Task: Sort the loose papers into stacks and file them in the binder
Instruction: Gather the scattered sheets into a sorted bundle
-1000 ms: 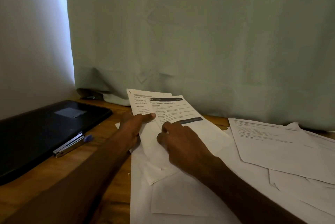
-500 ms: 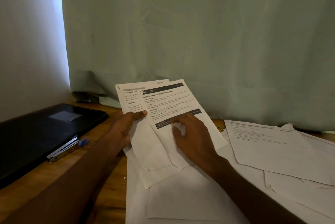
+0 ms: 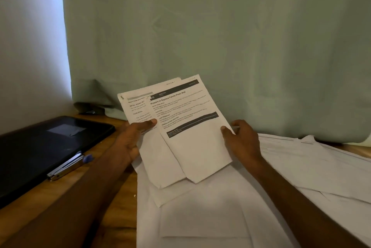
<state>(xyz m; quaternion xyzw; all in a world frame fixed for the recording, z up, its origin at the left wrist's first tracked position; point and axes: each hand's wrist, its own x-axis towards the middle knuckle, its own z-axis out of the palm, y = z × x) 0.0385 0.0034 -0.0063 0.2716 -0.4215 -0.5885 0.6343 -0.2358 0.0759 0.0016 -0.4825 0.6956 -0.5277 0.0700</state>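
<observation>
Clearly mid-sort, the left hand [image 3: 130, 141] pinches two printed sheets [image 3: 180, 127] raised above the loose papers [image 3: 291, 167] while the right hand [image 3: 241, 139] pinches the front sheet's edge; next they need squaring together, the closed binder [image 3: 40, 147] lying well apart.

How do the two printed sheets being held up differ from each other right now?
The front sheet carries black banner bars and a bold title; the rear sheet has a grey header strip. The front sheet overlaps the rear sheet, hiding most of its text. The right hand pinches the front sheet's edge; the left hand thumbs the rear sheet. Both are white, printed and tilted.
</observation>
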